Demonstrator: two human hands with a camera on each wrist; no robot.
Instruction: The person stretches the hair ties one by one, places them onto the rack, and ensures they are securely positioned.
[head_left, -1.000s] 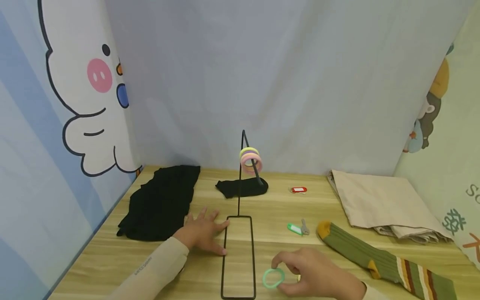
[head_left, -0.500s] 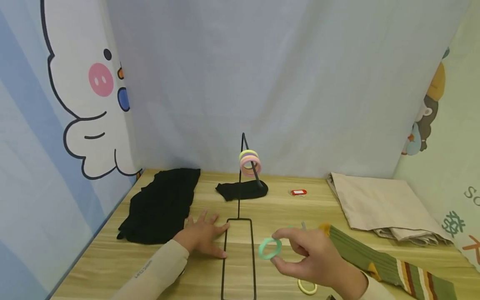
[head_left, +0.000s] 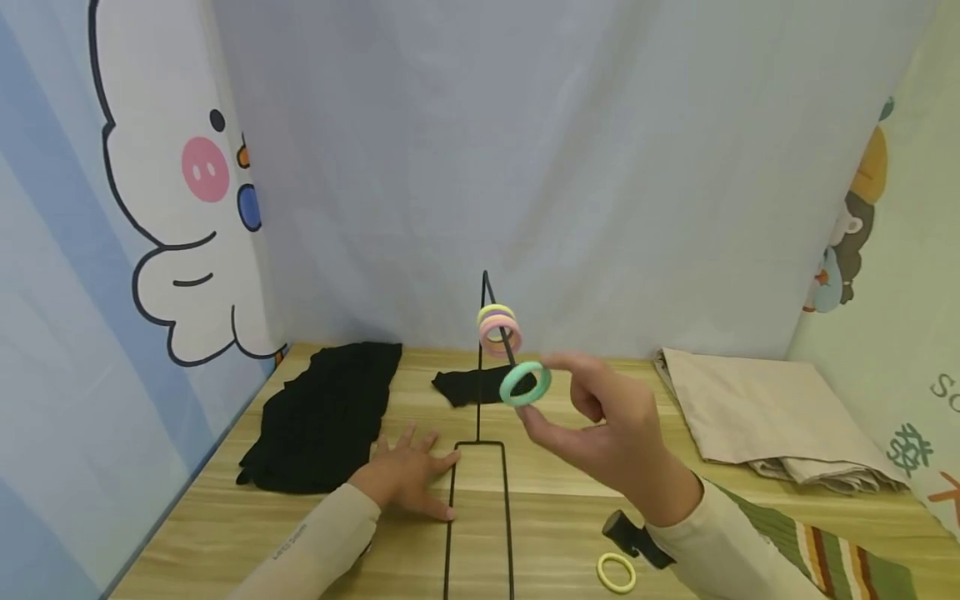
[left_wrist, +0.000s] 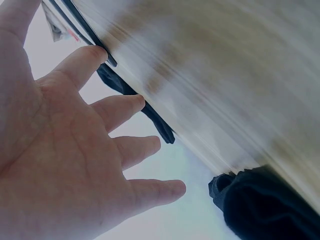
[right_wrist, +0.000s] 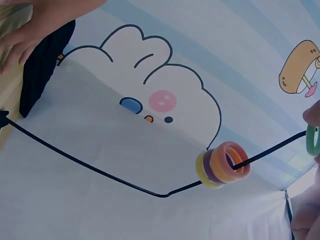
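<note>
My right hand pinches a green ring between thumb and index finger. The ring is at the free end of the black wire stand's upper arm; whether the tip passes through it I cannot tell. Farther along that arm hang several stacked rings, a pink ring outermost, then orange, purple and yellow. My left hand rests on the table with fingers spread, thumb and index finger touching the long side of the stand's base. In the left wrist view, the left palm shows nothing held.
A yellow ring lies on the table, near a dark device at my right wrist. Black cloth lies left, a black sock behind the stand, folded beige cloth right, and a striped green sock partly under my sleeve.
My right hand has lifted the green ring from low near the stand's base, up and forward to the arm's tip. It now hides the key tags. My left hand stays put.
</note>
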